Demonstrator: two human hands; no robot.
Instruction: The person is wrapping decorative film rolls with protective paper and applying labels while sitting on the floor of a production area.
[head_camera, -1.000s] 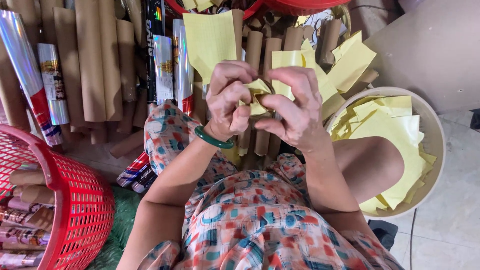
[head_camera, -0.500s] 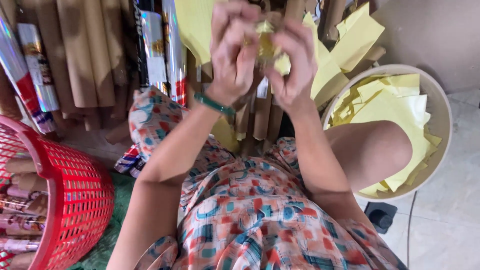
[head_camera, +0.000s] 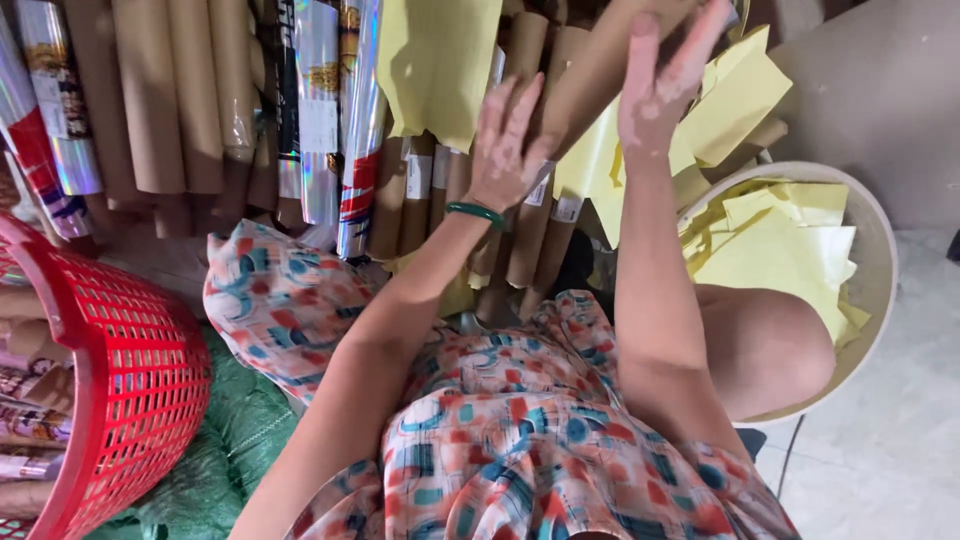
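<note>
I am seeing both hands raised, rolling brown cardboard tube (head_camera: 600, 75) between flat palms. Left hand (head_camera: 505, 145) is pressing tube from below, fingers spread; right hand (head_camera: 660, 85) is pressing from above, fingers straight. Tube is sitting above tube pile (head_camera: 180, 110). Yellow paper sheets (head_camera: 780, 250) are filling round basin (head_camera: 880, 240); red basket (head_camera: 130, 390) is holding finished rolls. I am judging many plain tubes left.

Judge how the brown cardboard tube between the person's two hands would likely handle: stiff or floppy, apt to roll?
The brown cardboard tube looks straight and rigid between the left hand and right hand, so probably stiff. Being round and smooth, it would likely roll if laid down. It seems hollow, so probably light.
</note>
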